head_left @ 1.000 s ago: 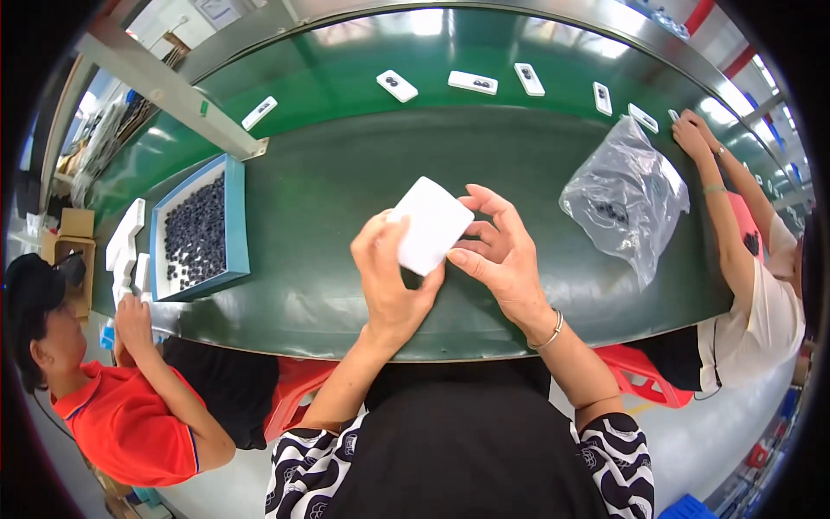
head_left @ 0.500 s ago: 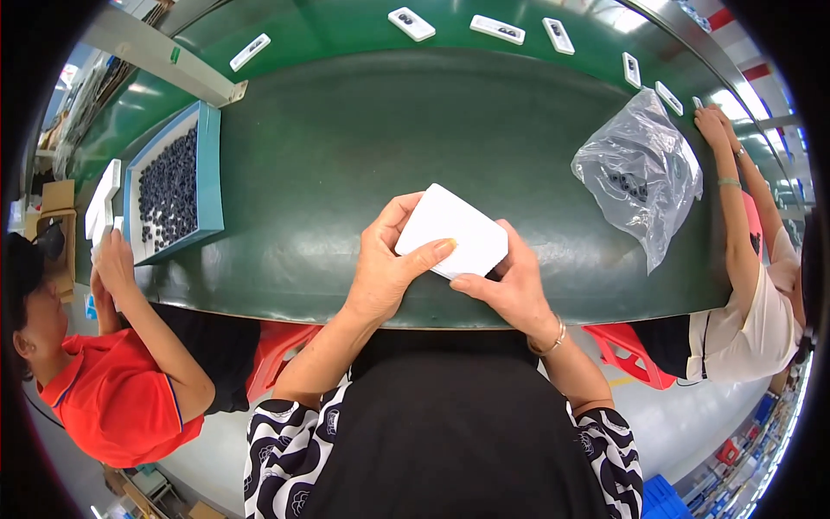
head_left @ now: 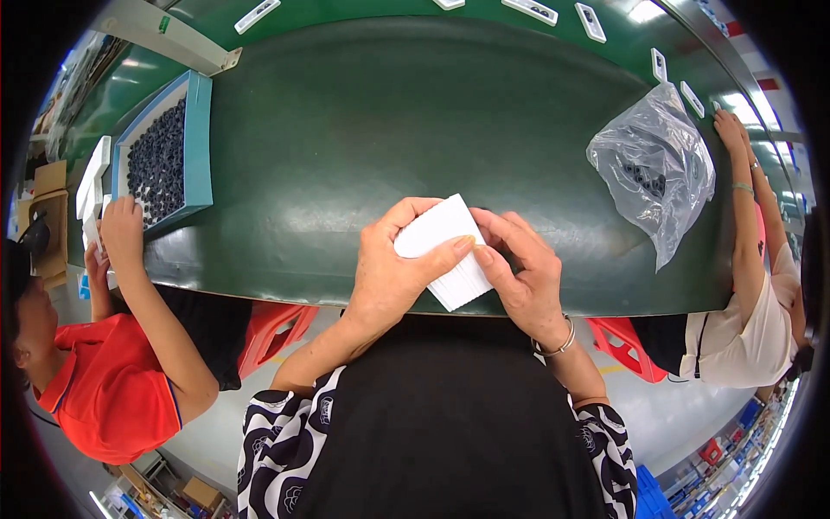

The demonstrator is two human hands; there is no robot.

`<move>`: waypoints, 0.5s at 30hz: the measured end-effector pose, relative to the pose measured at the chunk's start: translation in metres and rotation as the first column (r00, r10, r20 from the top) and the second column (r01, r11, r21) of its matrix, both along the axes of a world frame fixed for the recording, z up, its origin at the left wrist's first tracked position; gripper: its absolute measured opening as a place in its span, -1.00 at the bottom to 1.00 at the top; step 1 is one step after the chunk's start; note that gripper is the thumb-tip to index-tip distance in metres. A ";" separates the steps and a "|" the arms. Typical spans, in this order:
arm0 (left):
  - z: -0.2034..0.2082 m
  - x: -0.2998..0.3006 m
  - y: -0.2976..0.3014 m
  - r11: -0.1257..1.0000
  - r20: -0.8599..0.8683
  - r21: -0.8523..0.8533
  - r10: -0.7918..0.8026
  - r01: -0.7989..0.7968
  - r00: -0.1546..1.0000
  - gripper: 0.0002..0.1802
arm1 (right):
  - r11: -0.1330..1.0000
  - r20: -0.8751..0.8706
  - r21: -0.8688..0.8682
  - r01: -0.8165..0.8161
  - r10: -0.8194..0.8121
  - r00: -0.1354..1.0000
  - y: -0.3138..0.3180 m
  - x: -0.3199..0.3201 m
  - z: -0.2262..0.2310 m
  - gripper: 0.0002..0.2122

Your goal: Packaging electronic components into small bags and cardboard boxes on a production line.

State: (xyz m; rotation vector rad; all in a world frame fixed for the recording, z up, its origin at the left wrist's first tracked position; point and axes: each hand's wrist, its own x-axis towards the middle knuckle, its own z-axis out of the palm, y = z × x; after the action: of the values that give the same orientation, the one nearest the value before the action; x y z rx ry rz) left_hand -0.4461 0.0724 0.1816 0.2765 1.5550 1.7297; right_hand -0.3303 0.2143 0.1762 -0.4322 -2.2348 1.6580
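A thick stack of white cards or paper sheets [head_left: 456, 284] is held low over the near edge of the table, its layered edges facing me. My left hand [head_left: 389, 264] is closed round its left side, with the thumb pressed on the upper face. At the stack's upper right side, my right hand [head_left: 526, 275] has its thumb and fingertips gathered on the edge, the thumb tip close to the left thumb. Whether the right fingers pinch one sheet or the whole stack is hidden.
On the left stands a blue box [head_left: 199, 143] of small black parts; a clear plastic bag [head_left: 683, 173] with similar parts lies right. Several white trays [head_left: 591, 22] line the far side. Co-workers' hands work at left [head_left: 123, 227] and right [head_left: 731, 134].
The stack has turned in my hands, from its broad face showing to its layered edges showing. My right hand has moved from its lower right corner up to its upper right side.
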 end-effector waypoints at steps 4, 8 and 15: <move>0.006 -0.005 -0.003 0.999 -0.014 -0.035 -0.027 0.026 1.000 -0.54 | 0.997 0.014 0.046 -0.066 0.065 0.998 0.003 -0.002 0.002 -0.68; 0.011 -0.010 -0.006 0.990 -0.028 -0.104 -0.095 0.092 0.995 -0.54 | 0.978 -0.007 0.198 -0.058 0.061 0.998 0.003 -0.003 0.005 -0.71; -0.003 -0.019 0.000 0.996 0.029 0.083 0.034 -0.036 0.999 -0.56 | 0.957 0.005 0.241 -0.159 0.163 0.987 0.019 -0.020 0.009 -0.69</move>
State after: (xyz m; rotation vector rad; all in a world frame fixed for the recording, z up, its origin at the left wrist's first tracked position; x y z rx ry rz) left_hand -0.4655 0.0722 0.1783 0.2675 1.4779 1.8209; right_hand -0.3502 0.2334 0.1856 -0.1795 -2.4771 1.4306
